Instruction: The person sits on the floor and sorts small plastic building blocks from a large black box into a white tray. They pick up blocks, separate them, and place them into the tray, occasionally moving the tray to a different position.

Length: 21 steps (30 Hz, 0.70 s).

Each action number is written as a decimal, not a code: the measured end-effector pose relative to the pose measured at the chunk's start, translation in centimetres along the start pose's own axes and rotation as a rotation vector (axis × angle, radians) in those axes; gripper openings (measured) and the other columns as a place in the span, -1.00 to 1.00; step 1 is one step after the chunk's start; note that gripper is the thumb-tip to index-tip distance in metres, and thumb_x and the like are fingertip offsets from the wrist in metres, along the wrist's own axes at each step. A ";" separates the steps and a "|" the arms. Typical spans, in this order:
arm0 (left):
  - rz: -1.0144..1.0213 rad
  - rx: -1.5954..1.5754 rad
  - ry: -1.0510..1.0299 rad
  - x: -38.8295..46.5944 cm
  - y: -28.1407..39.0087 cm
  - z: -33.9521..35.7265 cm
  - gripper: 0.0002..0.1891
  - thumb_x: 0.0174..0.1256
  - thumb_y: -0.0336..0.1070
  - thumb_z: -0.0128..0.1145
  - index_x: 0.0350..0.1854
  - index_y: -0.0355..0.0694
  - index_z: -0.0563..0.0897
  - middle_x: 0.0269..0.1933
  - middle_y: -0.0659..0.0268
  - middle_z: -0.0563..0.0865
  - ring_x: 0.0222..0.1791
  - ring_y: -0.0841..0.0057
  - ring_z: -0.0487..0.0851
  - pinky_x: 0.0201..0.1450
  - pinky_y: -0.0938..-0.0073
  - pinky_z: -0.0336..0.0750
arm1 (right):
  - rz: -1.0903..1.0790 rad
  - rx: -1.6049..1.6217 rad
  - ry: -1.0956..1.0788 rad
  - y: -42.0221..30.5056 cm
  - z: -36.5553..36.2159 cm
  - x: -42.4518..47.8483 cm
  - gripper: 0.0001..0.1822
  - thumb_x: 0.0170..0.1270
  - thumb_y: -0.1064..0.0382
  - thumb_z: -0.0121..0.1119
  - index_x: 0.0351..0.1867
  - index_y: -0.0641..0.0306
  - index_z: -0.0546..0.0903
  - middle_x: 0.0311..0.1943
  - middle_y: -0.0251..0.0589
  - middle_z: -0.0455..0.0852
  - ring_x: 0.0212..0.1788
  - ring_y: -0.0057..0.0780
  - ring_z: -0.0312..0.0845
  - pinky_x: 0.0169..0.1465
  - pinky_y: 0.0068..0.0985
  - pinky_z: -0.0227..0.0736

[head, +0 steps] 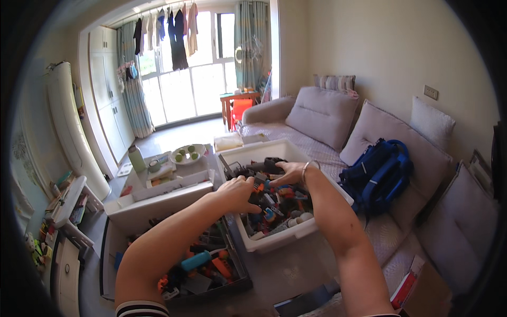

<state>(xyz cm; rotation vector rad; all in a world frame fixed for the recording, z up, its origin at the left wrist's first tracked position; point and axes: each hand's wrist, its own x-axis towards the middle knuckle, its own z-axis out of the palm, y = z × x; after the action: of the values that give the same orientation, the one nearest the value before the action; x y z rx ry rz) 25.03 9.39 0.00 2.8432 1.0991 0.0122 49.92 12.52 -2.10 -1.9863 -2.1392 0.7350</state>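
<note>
A white plastic bin (277,245) full of loose toy building pieces (277,198) lies before me on the table. Over its left side is my left hand (237,195), thumb and fingers apart, with no piece visible in it. My right hand (292,174), a bracelet at its wrist, reaches in from the right with its fingers spread. Its fingertips are close to a dark piece (273,163) near the bin's far side; whether they touch it is unclear. Beneath my left forearm stands a black-edged box (103,257), holding mixed toy parts and a teal-handled tool (197,260).
Beyond the box are a plate of green fruit (186,155) and a green bottle (136,159). To the right, a blue backpack (376,174) rests on the sofa (317,138). An opened cardboard box (425,291) is at lower right, a white shelf (71,202) at left.
</note>
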 end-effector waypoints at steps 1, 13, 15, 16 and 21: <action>-0.053 0.031 -0.087 0.4 0.1 0.0 -0.03 -0.12 0.23 0.44 0.23 -0.41 0.36 0.10 -0.12 0.54 0.13 0.05 0.57 0.13 0.21 0.51 | 0.019 -0.062 -0.030 -2.5 -0.4 -1.7 0.22 -0.18 -0.35 0.48 0.47 0.22 0.17 0.35 0.07 0.38 0.33 -0.18 0.37 0.31 -0.34 0.35; -0.039 0.027 -0.199 2.7 1.6 0.4 0.17 -0.35 0.38 0.46 0.34 -0.27 0.31 0.18 -0.22 0.44 0.11 -0.02 0.56 0.13 0.26 0.50 | 0.149 -0.058 -0.253 -3.3 -2.2 -4.4 0.26 -0.22 -0.30 0.52 0.48 0.18 0.11 0.21 -0.09 0.53 0.14 -0.27 0.53 -0.04 -0.35 0.63; -0.053 0.023 -0.220 2.9 1.7 0.6 0.23 -0.38 0.34 0.50 0.40 -0.25 0.23 0.21 -0.24 0.39 0.12 -0.04 0.55 0.15 0.27 0.50 | 0.099 -0.137 -0.252 -3.5 -1.6 -3.6 0.28 -0.23 -0.25 0.54 0.51 0.07 0.04 0.25 -0.06 0.48 0.14 -0.22 0.54 -0.02 -0.33 0.64; -0.055 0.015 -0.226 3.2 1.3 1.0 0.27 -0.40 0.32 0.52 0.42 -0.25 0.19 0.23 -0.26 0.36 0.13 -0.05 0.55 0.17 0.28 0.49 | 0.083 -0.134 -0.246 -4.3 -1.4 -4.0 0.28 -0.22 -0.23 0.55 0.51 0.03 0.02 0.26 -0.05 0.47 0.14 -0.22 0.54 -0.03 -0.33 0.64; -0.044 -0.090 -0.227 4.0 1.0 1.1 0.31 -0.38 0.19 0.58 0.47 -0.25 0.08 0.26 -0.25 0.29 0.10 0.00 0.59 0.07 0.29 0.59 | -0.043 0.024 -0.337 -4.3 -1.1 -4.1 0.32 -0.31 -0.24 0.56 0.52 -0.02 0.03 0.24 -0.02 0.51 0.16 -0.21 0.56 0.04 -0.32 0.61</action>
<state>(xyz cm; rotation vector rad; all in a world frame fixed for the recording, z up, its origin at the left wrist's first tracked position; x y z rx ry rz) 28.69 11.23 -1.13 2.6604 1.0827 -0.2514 47.00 8.77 1.64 -1.9108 -2.3261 1.1545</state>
